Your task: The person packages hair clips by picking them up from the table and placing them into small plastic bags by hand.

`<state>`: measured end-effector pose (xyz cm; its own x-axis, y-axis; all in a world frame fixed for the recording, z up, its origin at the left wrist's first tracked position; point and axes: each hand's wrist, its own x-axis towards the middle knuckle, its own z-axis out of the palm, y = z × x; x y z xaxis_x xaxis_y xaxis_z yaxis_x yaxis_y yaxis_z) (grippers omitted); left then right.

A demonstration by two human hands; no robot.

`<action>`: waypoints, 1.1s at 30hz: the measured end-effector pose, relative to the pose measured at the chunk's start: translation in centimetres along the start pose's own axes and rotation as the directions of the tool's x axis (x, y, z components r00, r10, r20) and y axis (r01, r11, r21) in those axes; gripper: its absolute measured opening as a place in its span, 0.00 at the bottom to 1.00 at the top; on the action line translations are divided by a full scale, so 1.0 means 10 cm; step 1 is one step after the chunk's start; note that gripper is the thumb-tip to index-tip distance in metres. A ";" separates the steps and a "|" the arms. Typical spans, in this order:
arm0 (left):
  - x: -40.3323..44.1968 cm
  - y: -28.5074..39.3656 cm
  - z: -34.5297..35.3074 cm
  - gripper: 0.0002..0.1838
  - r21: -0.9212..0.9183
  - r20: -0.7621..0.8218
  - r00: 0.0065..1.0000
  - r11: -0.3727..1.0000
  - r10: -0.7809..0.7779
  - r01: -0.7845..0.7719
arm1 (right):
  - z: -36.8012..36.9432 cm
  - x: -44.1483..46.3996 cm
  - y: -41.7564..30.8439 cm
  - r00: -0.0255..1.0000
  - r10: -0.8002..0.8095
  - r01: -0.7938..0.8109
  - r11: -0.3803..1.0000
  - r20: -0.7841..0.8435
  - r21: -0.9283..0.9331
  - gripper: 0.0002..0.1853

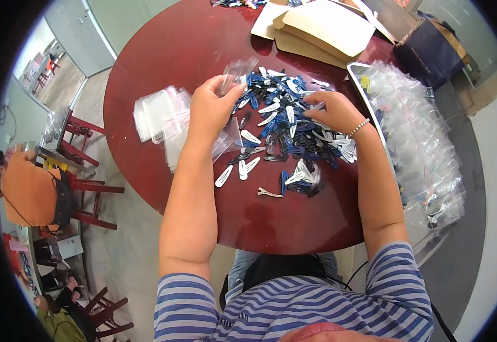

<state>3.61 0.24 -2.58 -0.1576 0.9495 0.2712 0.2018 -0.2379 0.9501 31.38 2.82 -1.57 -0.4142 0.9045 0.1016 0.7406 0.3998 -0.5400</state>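
A heap of blue, white and black hair clips (291, 108) lies on the round dark red table (145, 57). At the heap's upper left, my left hand (220, 97) is closed on a small clear plastic bag (240, 69). My right hand (334, 112) is at the right side of the heap, thumb and fingers bent towards each other over the clips; whatever is between them is too small to make out. Flat clear bags (160, 114) are stacked left of my left forearm. A few loose clips (242, 169) and a small cluster (302, 176) lie nearer me.
A white tray (368, 108) piled with filled plastic bags (414, 137) runs along the right side. An open cardboard box (322, 28) sits at the table's far edge, with a dark bag (431, 54) beyond it. People and red stools (97, 188) are at the left.
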 end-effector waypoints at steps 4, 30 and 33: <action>-0.01 0.03 0.01 0.16 0.045 0.010 1.000 0.999 0.000 -0.001 | 0.12 -0.11 -0.30 0.955 -0.245 0.264 0.960 0.168 -0.099 0.24; -0.05 0.08 0.07 0.21 -0.109 0.089 0.990 0.986 -0.114 0.123 | -0.14 -0.05 -0.02 0.993 0.106 -0.066 0.878 -0.058 0.473 0.06; -0.04 0.05 0.06 0.21 -0.112 0.097 0.988 0.985 -0.120 0.131 | -0.04 -0.01 0.00 0.995 0.069 -0.025 0.859 -0.068 0.511 0.09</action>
<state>4.31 -0.15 -2.31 -0.0860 0.9866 0.1389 0.0702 -0.1331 0.9886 31.68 2.79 -1.22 -0.3253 0.9379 0.1204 0.3762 0.2451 -0.8935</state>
